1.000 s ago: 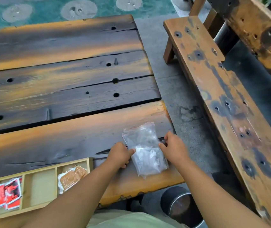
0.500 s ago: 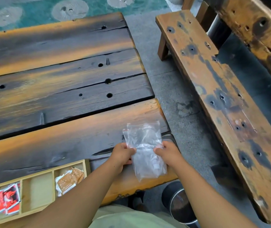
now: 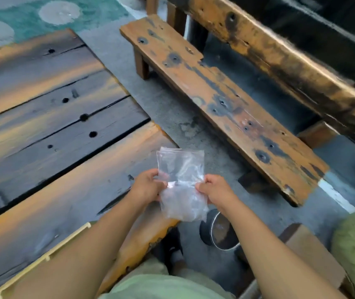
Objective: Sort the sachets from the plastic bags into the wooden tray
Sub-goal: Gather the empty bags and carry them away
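A clear plastic bag (image 3: pixel 182 182) is held up in the air over the table's right end, between both hands. My left hand (image 3: pixel 147 186) pinches its left edge and my right hand (image 3: pixel 216 190) pinches its right edge. The bag looks see-through and flat; I cannot tell whether anything is inside. Only the pale rim of the wooden tray (image 3: pixel 49 254) shows at the lower left, mostly hidden behind my left forearm. No sachets are visible.
The dark plank table (image 3: pixel 53 130) fills the left side. A worn wooden bench (image 3: pixel 226 104) runs along the right, with concrete floor between. Below the bag stand a round metal bin (image 3: pixel 222 231) and a cardboard box (image 3: pixel 310 253).
Both hands lifted the bag off the table and carried it to the right, past the table's end. The view swung right, so the tray's compartments and sachets dropped out of sight.
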The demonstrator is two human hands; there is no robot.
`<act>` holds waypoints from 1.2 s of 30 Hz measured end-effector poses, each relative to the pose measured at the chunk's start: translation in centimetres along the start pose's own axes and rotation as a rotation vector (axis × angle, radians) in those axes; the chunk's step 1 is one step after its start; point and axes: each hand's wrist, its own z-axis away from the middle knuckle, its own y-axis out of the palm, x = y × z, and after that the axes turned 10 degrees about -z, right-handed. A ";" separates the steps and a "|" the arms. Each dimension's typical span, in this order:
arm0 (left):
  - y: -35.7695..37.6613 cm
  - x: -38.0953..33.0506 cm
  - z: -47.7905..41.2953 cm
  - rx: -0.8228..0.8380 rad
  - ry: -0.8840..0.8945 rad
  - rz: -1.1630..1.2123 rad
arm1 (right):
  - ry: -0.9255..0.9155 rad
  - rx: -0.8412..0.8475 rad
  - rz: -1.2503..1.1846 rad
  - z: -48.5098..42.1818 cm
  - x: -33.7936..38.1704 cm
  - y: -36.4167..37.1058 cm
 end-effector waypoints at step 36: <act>29.8 0.1 0.0 0.289 0.015 -0.531 | 0.095 -0.572 -0.299 8.4 -23.7 -18.8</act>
